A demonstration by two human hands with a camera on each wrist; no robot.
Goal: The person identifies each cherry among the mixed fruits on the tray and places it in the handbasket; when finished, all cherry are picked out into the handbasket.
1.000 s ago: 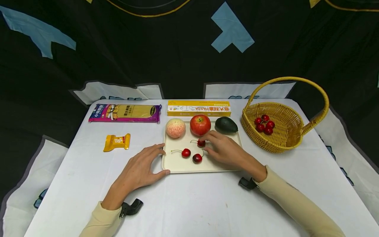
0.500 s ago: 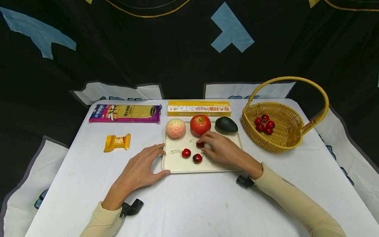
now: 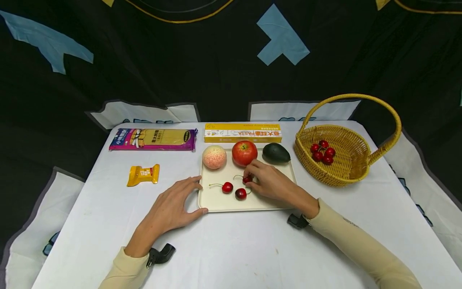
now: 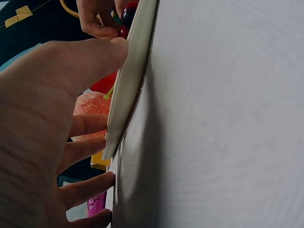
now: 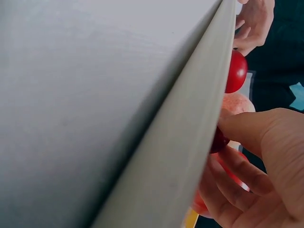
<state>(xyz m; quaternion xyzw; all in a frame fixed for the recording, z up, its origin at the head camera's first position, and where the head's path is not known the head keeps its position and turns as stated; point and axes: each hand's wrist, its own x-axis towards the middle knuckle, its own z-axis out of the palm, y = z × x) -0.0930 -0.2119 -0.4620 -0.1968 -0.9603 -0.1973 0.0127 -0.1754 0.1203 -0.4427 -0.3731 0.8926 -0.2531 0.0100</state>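
My right hand point(image 3: 271, 181) is over the cream tray point(image 3: 216, 205), pinching a dark red cherry point(image 3: 247, 180) between thumb and fingers. The right wrist view shows this cherry point(image 5: 218, 141) partly hidden behind the tray's rim. Two more stemmed cherries lie on the tray: a bright one point(image 3: 227, 187) at left and a darker one point(image 3: 240, 194) nearer the front. My left hand point(image 3: 172, 206) rests at the tray's left edge, fingers spread, with the thumb by the front corner. Along the tray's back sit a speckled peach point(image 3: 214, 157), a red apple point(image 3: 244, 153) and a dark green avocado point(image 3: 276, 153).
A wicker basket point(image 3: 351, 160) with a tall handle stands at right, with several cherries point(image 3: 323, 152) inside. Behind the tray lies a yellow pasta box point(image 3: 243, 133). At left are a purple noodle pack point(image 3: 153, 139) and a small orange packet point(image 3: 143, 175).
My right hand has shifted slightly left, and its fingers have closed on the cherry. The front cherry's stem now points sideways rather than up. My left hand has stayed put.
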